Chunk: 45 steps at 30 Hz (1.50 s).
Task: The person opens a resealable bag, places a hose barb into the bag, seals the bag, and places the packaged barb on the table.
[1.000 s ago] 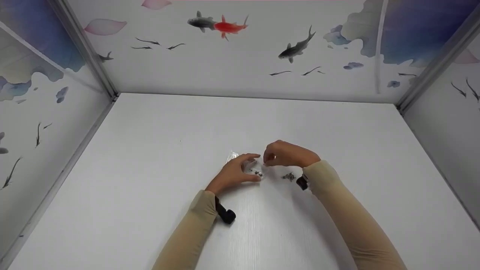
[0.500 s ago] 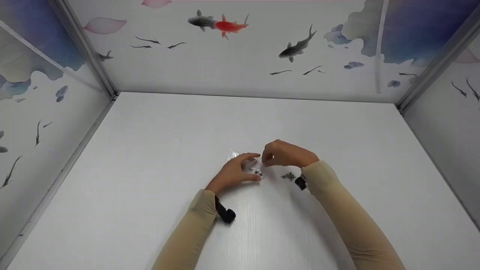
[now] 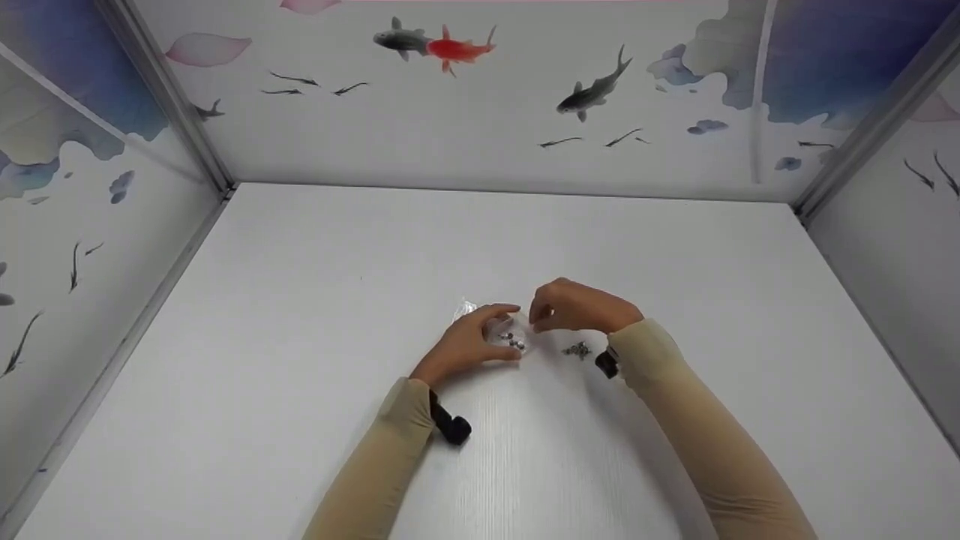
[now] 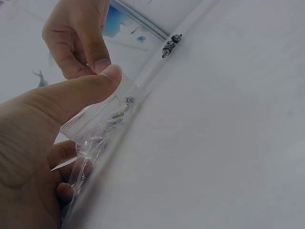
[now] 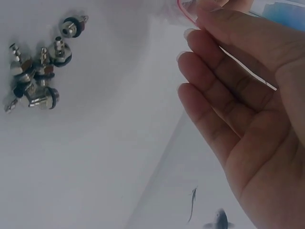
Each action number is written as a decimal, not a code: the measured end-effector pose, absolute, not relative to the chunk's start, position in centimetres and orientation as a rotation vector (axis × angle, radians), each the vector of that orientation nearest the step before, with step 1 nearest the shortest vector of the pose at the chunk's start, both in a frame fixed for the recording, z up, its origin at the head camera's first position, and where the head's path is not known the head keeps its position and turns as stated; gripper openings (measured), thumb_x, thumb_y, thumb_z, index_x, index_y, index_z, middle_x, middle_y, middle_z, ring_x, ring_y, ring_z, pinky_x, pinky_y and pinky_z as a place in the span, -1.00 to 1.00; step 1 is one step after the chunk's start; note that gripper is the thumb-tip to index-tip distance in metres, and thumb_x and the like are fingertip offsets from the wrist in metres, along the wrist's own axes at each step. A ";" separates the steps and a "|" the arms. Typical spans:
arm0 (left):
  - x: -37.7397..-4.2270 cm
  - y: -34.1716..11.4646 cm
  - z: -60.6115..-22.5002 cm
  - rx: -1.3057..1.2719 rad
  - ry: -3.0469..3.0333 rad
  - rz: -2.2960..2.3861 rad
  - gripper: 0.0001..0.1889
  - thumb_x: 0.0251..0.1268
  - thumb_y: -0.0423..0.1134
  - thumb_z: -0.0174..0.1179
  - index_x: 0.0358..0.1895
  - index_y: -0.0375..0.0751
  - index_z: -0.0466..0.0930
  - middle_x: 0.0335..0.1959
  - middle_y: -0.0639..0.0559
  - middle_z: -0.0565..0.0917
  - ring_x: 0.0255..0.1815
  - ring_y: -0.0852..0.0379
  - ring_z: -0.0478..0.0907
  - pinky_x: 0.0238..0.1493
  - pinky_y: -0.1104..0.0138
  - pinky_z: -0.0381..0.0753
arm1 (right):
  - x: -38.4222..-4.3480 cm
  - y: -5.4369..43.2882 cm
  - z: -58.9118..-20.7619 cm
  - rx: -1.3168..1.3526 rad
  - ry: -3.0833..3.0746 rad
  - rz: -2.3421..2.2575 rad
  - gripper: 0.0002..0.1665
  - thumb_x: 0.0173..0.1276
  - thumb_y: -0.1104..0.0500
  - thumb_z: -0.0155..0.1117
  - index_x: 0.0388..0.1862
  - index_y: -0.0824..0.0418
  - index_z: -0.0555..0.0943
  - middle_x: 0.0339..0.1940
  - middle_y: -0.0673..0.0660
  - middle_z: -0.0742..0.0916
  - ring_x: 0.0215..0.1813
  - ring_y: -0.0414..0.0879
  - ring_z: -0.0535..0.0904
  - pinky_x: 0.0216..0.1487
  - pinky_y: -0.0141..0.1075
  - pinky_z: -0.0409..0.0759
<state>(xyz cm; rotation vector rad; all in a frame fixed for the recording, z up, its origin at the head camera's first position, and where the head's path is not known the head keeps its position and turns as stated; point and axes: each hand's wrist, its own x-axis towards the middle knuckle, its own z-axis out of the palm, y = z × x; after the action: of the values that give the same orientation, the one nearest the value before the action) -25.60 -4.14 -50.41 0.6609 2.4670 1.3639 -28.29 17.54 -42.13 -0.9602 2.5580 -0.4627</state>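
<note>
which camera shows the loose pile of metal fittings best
The right wrist view: the metal fittings appear largest there, so single pieces can be told apart. The head view shows only a small cluster; the left wrist view shows a small, dark clump near its top.

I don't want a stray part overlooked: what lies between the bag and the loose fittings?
Only bare table shows between the bag and the loose fittings in the head view.
</note>
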 end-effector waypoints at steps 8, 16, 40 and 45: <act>-25.7 -4.2 -50.3 0.654 2.457 1.374 -0.25 0.01 0.05 0.45 0.35 0.17 0.38 0.25 0.11 0.50 0.21 0.13 0.42 0.25 0.15 0.38 | -28.4 18.8 -42.4 -0.920 2.565 -0.458 -0.82 0.27 0.26 0.34 -0.15 0.24 0.74 -0.17 0.08 0.76 -0.11 -0.08 0.64 -0.03 -0.18 0.63; -25.6 -4.1 -50.4 0.655 2.473 1.355 -0.25 -0.01 0.06 0.45 0.34 0.19 0.39 0.26 0.09 0.50 0.31 0.10 0.38 0.31 0.12 0.34 | -28.4 20.6 -43.0 -0.851 2.556 -0.445 -0.84 0.25 0.23 0.36 -0.19 0.20 0.75 -0.21 0.05 0.76 -0.15 -0.13 0.63 -0.04 -0.19 0.62; -25.7 -4.1 -50.4 0.650 2.477 1.362 -0.26 -0.02 0.03 0.46 0.33 0.21 0.40 0.29 0.09 0.49 0.27 0.11 0.40 0.29 0.15 0.36 | -28.1 23.3 -43.3 -0.627 2.502 -0.425 -0.91 0.18 0.20 0.39 -0.36 0.01 0.77 -0.34 -0.10 0.76 -0.32 -0.22 0.53 -0.22 -0.31 0.52; -25.7 -4.1 -50.4 0.638 2.475 1.362 -0.25 -0.02 0.06 0.46 0.33 0.23 0.40 0.27 0.09 0.50 0.27 0.10 0.41 0.29 0.13 0.36 | -28.0 23.1 -43.2 -0.640 2.508 -0.437 -0.91 0.20 0.22 0.38 -0.36 0.04 0.77 -0.36 -0.09 0.75 -0.35 -0.22 0.51 -0.26 -0.34 0.51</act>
<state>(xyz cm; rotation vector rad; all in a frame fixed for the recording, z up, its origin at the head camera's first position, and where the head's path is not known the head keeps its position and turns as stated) -25.70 -4.10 -50.41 0.6379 2.4747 1.3621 -28.00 23.11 -43.25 -0.6400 2.5081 -0.4372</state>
